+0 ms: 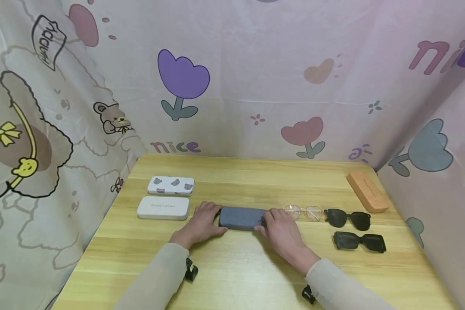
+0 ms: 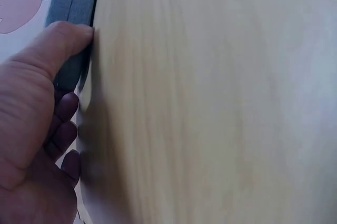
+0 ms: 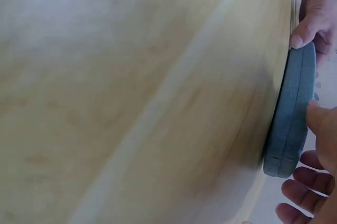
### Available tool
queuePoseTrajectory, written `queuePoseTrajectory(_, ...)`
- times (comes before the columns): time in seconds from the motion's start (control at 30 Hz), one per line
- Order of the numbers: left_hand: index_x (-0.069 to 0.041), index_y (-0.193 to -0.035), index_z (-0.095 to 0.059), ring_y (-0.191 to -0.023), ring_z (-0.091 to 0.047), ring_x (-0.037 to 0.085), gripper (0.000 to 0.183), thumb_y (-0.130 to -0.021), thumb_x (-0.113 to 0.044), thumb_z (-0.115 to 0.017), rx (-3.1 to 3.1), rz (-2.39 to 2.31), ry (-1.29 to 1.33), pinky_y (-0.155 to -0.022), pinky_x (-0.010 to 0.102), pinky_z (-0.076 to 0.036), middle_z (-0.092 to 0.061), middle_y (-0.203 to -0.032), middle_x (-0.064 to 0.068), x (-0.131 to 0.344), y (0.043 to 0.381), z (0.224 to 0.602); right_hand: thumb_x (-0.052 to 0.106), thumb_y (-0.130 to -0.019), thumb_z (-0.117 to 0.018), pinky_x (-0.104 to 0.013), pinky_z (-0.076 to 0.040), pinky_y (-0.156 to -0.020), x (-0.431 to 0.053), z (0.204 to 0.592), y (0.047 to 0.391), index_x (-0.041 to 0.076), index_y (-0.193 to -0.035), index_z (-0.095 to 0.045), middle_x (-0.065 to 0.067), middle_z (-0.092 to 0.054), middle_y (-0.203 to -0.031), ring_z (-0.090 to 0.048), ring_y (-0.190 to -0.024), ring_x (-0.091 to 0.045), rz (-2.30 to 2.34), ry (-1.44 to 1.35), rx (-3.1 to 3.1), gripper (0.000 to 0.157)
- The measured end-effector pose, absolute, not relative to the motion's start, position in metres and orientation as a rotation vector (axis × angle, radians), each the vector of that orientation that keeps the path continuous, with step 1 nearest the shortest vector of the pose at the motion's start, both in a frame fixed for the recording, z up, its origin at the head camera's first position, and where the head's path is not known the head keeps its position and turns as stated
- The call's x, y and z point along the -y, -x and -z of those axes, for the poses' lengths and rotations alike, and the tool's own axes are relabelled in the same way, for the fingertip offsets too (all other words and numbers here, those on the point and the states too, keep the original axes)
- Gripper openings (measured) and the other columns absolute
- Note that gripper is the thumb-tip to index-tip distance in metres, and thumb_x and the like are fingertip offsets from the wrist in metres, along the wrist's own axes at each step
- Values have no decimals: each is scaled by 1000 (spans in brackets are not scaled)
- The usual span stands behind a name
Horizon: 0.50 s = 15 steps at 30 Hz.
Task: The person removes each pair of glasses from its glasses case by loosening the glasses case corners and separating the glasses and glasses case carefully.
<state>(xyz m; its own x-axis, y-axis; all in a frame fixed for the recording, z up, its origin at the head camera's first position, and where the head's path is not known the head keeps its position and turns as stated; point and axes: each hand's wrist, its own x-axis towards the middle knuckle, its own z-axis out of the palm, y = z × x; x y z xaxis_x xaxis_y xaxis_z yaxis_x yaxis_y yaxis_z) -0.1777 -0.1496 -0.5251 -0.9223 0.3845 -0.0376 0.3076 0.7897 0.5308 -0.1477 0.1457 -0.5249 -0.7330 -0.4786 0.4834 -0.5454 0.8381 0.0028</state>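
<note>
A closed blue-grey glasses case (image 1: 240,218) lies lengthwise on the wooden table between both hands. My left hand (image 1: 202,223) holds its left end, with the thumb along the front side and the fingers round the back. At the right end my right hand (image 1: 283,234) grips the case, thumb in front and fingers over the far edge. The left wrist view shows the thumb pressed on the case's side (image 2: 73,3), near its seam. Seen from the right wrist, the case (image 3: 292,113) stretches between the two hands, its lid down.
To the left lie a bear-print case (image 1: 171,185) and a plain white case (image 1: 163,207). Right of the hands are clear eyeglasses (image 1: 313,213), dark sunglasses (image 1: 338,218) and thick-framed sunglasses (image 1: 347,240). An orange-brown case (image 1: 367,191) sits by the table's right edge. Printed curtains hang behind.
</note>
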Motion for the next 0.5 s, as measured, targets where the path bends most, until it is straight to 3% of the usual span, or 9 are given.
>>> queuePoseTrajectory(0.27,-1,-152,-52,-136,-46,35,78,-91,-41,-80,-2896,-754,-528,-117,59,-36,-59,-142,15,146,171,529,32,-90,-84,-41,-58,-83,-146,527,145,3,-109,-69,-10,-69,-102,-65,-91,-26,-219,-787,2574,38)
queuePoseTrajectory(0.5,1,-157,-44,-143,-45,36,81,-94,-36,-78,-2942,-736,-530,-123,53,-35,-53,-153,18,138,161,523,30,-91,-83,-40,-58,-78,-146,529,144,3,-107,-68,-9,-68,-100,-64,-89,-25,-212,-793,2541,35)
